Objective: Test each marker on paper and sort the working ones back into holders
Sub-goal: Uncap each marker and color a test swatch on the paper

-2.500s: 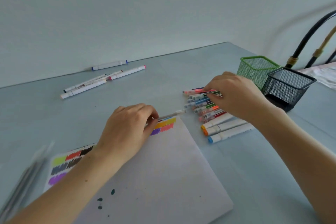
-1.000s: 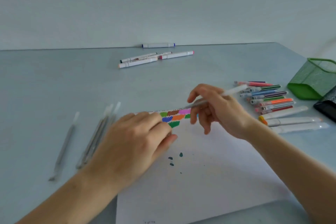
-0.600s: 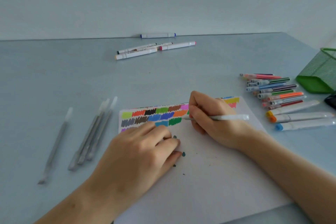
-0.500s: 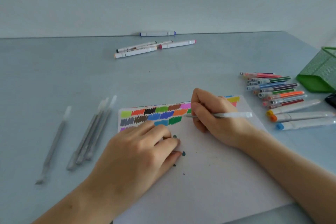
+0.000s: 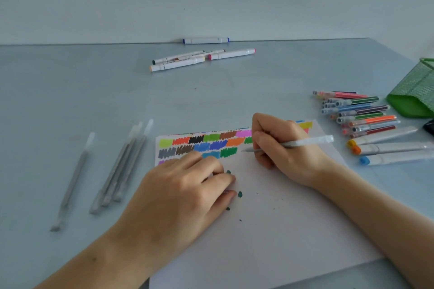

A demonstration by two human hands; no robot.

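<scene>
Right hand (image 5: 288, 150) with its pen (image 5: 305, 142) down from the marker pile onto the paper (image 5: 281, 218) (tip beside the swatches).

Four grey pens (image 5: 112, 171), four white markers (image 5: 202, 57), one paper (image 5: 270, 218).

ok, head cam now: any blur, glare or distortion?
Head view: soft, even light, no glare; the grey pens at left look smeared, the colour swatches stay readable; wide-angle stretch at the edges, the green mesh holder cropped at right.
</scene>
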